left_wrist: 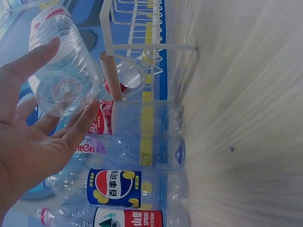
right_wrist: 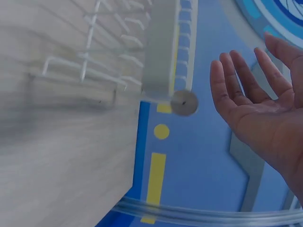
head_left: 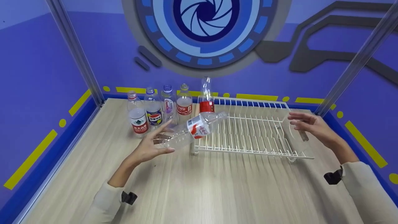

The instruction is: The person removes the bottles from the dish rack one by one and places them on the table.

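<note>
My left hand (head_left: 148,148) grips a clear plastic bottle (head_left: 197,127) by its base end, fingers and thumb round it. This bottle has a white label with red marks and slants with its neck up to the right, over the left end of a white wire rack (head_left: 248,151). In the left wrist view its round base (left_wrist: 66,92) faces the camera, between thumb and fingers. My right hand (head_left: 314,126) hovers by the rack's right end, fingers spread and nothing in them. Another red-labelled bottle (head_left: 206,105) rests at the rack's left end.
Left of the rack stand several uncapped empty bottles: one with a red and white label (head_left: 139,123), one with a dark blue label (head_left: 154,116), one with a pale purple label (head_left: 168,105), and one with a red label (head_left: 184,107). Blue-purple panels (head_left: 102,56) enclose the wooden table (head_left: 199,193).
</note>
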Action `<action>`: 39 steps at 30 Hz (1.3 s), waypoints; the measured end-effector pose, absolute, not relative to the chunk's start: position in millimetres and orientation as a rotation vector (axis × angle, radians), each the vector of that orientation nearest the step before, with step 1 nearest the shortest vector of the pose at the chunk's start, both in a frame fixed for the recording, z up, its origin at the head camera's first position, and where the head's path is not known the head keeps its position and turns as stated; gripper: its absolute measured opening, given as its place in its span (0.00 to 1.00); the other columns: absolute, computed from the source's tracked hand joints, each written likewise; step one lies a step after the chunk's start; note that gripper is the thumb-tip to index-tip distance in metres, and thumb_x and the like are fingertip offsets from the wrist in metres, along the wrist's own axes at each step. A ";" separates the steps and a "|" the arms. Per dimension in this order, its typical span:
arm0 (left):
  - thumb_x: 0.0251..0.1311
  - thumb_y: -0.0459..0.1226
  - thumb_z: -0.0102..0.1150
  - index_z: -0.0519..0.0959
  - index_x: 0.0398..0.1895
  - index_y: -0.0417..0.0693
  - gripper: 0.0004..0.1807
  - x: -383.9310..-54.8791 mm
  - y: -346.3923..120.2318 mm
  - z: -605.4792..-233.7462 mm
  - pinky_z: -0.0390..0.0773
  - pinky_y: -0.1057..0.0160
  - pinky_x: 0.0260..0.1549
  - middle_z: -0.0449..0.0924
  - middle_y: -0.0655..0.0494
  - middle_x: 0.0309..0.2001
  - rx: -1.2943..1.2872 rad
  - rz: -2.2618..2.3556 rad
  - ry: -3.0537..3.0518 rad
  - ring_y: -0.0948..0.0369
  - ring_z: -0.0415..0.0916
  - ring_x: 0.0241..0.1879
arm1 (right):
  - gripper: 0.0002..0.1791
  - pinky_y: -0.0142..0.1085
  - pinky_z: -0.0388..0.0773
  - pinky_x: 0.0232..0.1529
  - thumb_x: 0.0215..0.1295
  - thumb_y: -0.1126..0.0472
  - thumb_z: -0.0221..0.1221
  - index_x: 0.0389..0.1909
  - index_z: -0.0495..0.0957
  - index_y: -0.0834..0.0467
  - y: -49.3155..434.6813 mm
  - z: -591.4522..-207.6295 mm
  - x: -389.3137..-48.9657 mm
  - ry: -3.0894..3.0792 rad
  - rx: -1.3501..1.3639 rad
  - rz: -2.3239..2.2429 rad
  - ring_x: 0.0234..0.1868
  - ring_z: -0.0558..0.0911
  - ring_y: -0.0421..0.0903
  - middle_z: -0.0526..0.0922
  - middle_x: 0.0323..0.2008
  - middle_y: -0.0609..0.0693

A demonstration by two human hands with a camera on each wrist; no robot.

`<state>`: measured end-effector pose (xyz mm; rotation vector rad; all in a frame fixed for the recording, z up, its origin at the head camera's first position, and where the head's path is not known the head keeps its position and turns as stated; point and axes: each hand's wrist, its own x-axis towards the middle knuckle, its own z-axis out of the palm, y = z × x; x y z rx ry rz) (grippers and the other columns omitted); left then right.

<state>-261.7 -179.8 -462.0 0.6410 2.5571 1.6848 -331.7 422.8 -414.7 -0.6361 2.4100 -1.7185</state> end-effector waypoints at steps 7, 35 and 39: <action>0.54 0.36 0.77 0.58 0.81 0.61 0.53 -262.8 -189.9 -465.1 0.74 0.41 0.66 0.70 0.44 0.70 0.503 1.700 2.552 0.42 0.73 0.66 | 0.22 0.25 0.83 0.48 0.77 0.64 0.55 0.69 0.73 0.62 440.9 -424.8 -334.3 2.537 -0.477 -1.681 0.49 0.85 0.30 0.85 0.53 0.31; 0.59 0.31 0.72 0.54 0.80 0.49 0.49 -264.8 -215.6 -472.6 0.64 0.41 0.73 0.53 0.42 0.77 0.152 2.068 2.432 0.40 0.56 0.77 | 0.26 0.29 0.83 0.47 0.82 0.57 0.47 0.76 0.62 0.57 470.5 -453.9 -334.2 2.431 -0.361 -1.554 0.49 0.81 0.31 0.80 0.52 0.31; 0.60 0.30 0.70 0.53 0.80 0.47 0.48 -264.1 -219.2 -472.0 0.57 0.43 0.77 0.56 0.42 0.77 0.132 2.154 2.432 0.44 0.55 0.77 | 0.26 0.30 0.83 0.49 0.82 0.60 0.46 0.77 0.61 0.55 474.9 -455.1 -335.8 2.312 -0.333 -1.640 0.50 0.83 0.32 0.83 0.51 0.32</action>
